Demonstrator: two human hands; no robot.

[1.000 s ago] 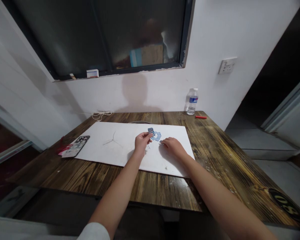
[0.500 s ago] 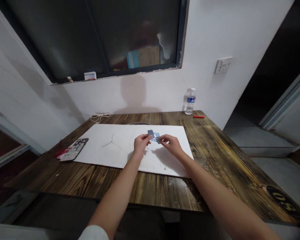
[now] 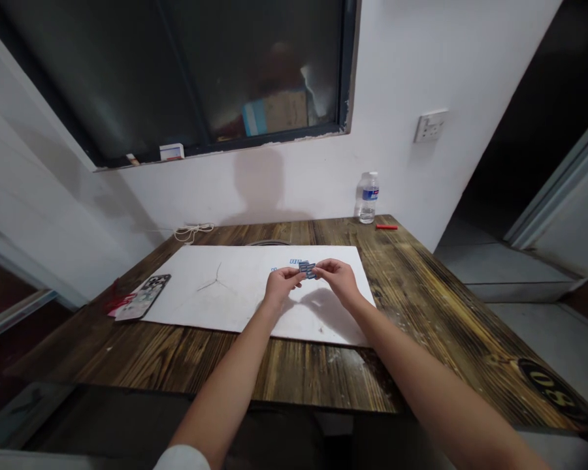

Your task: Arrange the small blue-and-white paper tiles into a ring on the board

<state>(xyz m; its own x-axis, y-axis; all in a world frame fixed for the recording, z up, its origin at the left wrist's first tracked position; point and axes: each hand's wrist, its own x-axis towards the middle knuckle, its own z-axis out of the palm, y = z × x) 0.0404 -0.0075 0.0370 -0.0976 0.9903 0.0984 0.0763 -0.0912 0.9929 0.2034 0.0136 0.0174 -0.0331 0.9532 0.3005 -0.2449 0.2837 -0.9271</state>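
Observation:
My left hand (image 3: 280, 284) pinches one side of a small dark blue-grey piece with lighter bars (image 3: 306, 267). From the other side, my right hand (image 3: 338, 277) grips a similar barred piece (image 3: 310, 274) between thumb and fingers. The two pieces overlap or touch just above a white board (image 3: 245, 307); whether they are joined I cannot tell. Blue marks (image 3: 294, 261) show on the board behind my fingers, too small to read. To the left, thin dark lines (image 3: 216, 281) branch out on the board.
The board lies on a brown wooden table (image 3: 323, 372). A patterned phone-like item (image 3: 144, 298) rests on its left edge. Toward the wall are a coiled white cord (image 3: 192, 230), a water bottle (image 3: 368, 199) and a red stick-like object (image 3: 387, 227).
My hands have drawn closer, bringing the two barred pieces together from apart. More of the blue marks on the board shows now. The view has shifted slightly.

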